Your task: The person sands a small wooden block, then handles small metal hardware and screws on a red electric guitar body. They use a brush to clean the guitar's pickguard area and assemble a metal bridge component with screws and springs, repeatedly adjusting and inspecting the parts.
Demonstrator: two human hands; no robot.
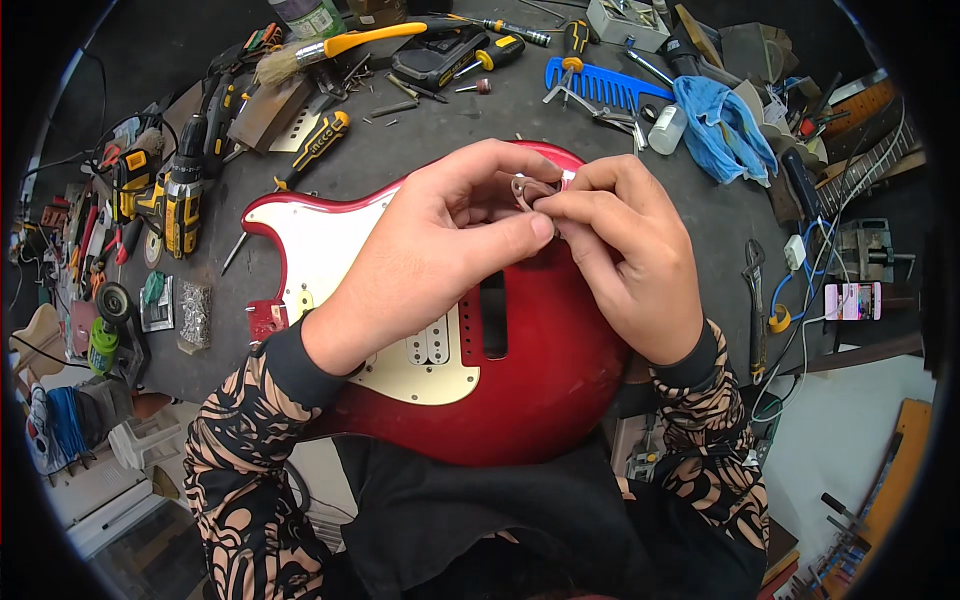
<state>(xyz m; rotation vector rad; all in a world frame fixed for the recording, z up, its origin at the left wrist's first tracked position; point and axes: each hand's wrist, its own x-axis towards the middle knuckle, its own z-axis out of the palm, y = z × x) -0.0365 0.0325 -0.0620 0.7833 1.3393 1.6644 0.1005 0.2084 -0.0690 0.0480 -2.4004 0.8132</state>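
Note:
A red electric guitar body (560, 350) with a cream pickguard (335, 235) lies across the bench in front of me. Over its far right part, my left hand (440, 235) curls its thumb and fingers around a small shiny metal jack plate (520, 188), whose rounded end shows a screw hole. My right hand (635, 245) pinches at the same piece from the other side, fingertips nearly touching the left thumb. Fingers hide most of the plate and whatever lies beneath it. A white pickup (428, 345) sits in the pickguard, beside a dark rectangular slot (494, 315) in the body.
Left on the dark bench are a yellow-black screwdriver (315, 148), a cordless drill (182, 190) and a bag of screws (195, 315). Beyond the guitar lie a brush (340, 45) and a blue comb (605, 85). To the right are a blue cloth (725, 130), an adjustable wrench (756, 300) and a phone (852, 301).

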